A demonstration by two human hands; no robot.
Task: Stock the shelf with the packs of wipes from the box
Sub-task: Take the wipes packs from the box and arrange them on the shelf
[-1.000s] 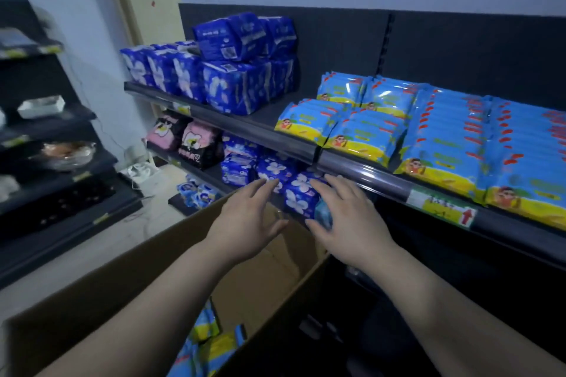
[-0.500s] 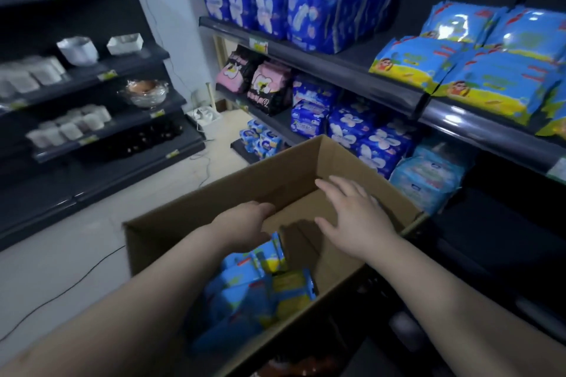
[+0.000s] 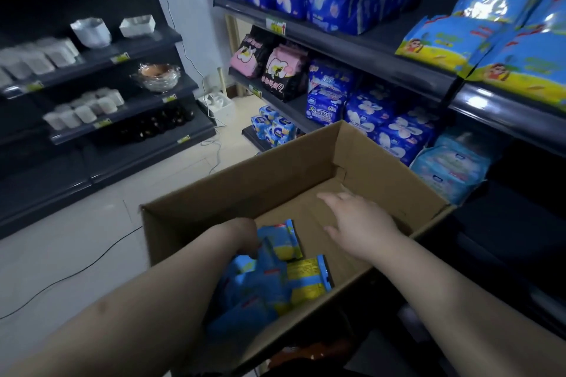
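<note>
Inside the cardboard box (image 3: 382, 162), left hand (image 3: 242, 236) is down among the blue wipes packs (image 3: 283, 240) — grip cannot be told; right hand (image 3: 364, 223) hovers, fingers spread.

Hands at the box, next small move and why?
Probably close the left hand on the upper pack of wipes: it reaches down among the packs, grip hidden, while the right hand hovers open over the bare floor of the box.

Light is dim and bluish. Glare sits on the glossy packs (image 3: 499, 0) at the upper right and on the shelf rail (image 3: 473, 101) below them. The box (image 3: 260, 180) inside lies in shadow. The right hand (image 3: 364, 223) is blurred; the left-edge shelves (image 3: 165, 39) bow and look soft.
</note>
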